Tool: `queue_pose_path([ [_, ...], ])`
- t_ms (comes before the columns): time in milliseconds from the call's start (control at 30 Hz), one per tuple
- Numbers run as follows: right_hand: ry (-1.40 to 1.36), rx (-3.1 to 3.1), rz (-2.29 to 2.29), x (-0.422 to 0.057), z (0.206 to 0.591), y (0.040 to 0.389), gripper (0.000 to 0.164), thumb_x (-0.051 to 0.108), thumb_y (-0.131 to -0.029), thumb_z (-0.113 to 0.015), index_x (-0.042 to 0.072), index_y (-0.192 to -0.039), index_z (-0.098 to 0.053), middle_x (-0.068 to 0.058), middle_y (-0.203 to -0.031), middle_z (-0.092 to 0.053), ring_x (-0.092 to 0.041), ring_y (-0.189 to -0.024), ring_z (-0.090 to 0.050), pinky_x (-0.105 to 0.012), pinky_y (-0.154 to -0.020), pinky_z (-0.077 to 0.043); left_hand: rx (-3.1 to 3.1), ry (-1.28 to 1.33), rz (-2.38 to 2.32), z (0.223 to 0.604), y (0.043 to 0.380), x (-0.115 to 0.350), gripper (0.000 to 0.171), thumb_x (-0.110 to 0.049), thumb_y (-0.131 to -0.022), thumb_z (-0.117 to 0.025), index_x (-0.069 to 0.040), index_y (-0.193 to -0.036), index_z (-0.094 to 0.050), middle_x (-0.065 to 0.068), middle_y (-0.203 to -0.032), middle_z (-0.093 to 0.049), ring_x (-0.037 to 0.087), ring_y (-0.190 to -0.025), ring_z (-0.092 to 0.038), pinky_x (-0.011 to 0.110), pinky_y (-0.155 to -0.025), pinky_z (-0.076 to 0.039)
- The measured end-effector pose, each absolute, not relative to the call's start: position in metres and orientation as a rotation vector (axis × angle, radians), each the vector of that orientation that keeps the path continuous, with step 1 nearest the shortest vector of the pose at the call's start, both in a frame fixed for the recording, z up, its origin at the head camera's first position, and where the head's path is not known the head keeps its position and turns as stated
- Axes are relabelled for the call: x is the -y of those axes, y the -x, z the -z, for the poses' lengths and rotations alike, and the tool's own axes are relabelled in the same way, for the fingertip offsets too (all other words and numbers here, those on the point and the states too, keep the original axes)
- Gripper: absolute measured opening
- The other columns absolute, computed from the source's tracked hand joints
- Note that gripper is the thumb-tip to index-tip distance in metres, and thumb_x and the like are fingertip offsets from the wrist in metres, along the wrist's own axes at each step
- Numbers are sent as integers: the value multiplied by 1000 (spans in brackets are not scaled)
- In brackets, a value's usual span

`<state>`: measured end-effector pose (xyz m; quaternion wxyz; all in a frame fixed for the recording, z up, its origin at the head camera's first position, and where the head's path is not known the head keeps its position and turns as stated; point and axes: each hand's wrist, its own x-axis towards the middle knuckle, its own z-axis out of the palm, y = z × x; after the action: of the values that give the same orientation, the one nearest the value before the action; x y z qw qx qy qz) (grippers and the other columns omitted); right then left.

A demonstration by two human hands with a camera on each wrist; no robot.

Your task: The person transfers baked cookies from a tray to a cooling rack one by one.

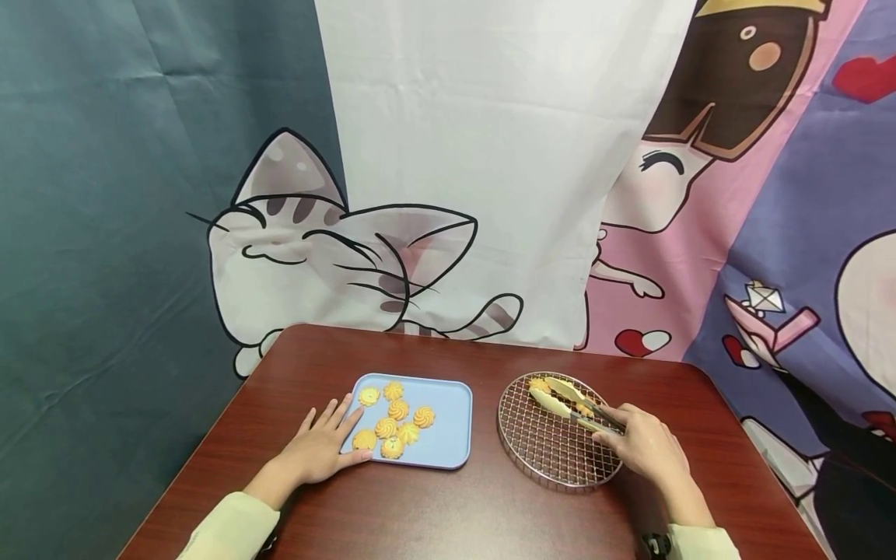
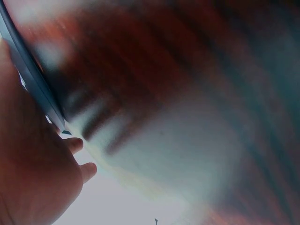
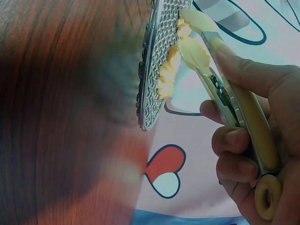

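My left hand (image 1: pixel 315 449) rests at the left edge of a light blue tray (image 1: pixel 451 420), its fingers spread straight and its thumb along the near corner. Several golden piped butter cookies (image 1: pixel 424 417) lie mostly on the tray's left half. In the left wrist view the hand (image 2: pixel 37 173) is beside the tray's dark rim (image 2: pixel 40 86). My right hand (image 1: pixel 651 445) grips tongs (image 1: pixel 595 420) with pale yellow tips over a round wire cooling rack (image 1: pixel 553 455). Their parted tips are around a cookie (image 3: pixel 183 29) near the rack's far side; another cookie (image 3: pixel 167 77) lies beside it.
The tray and rack stand side by side on a dark red-brown wooden table (image 1: pixel 434 513), a gap between them. Behind the table's far edge hangs a cloth backdrop (image 1: pixel 490 155) with a cartoon cat and other figures.
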<state>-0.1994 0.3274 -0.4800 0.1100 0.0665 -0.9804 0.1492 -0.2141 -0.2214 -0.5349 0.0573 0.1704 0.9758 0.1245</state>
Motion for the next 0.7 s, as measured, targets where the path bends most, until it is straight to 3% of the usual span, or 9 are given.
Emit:
queue_pose_path([
  [233,-205,2876,-436,-328,479,198,54,34,-77,-88,9,-123,-74,-2,-97,-68,-28,-79,-65,-51,-62,-51,-2969,-534,-380,537,214,221,90,-71,-93,-52,-12,-158,-36,17,-168,-17,46,-151,-20,70,-116,-12],
  [700,-251,2856,-450,-320,472,197,57,36,-77,-88,14,-127,-73,1,-99,-68,-20,-78,-61,-43,-61,-49,-2957,-514,-389,533,213,221,91,-72,-92,-52,-12,-159,-35,17,-168,-17,46,-152,-19,69,-117,-10],
])
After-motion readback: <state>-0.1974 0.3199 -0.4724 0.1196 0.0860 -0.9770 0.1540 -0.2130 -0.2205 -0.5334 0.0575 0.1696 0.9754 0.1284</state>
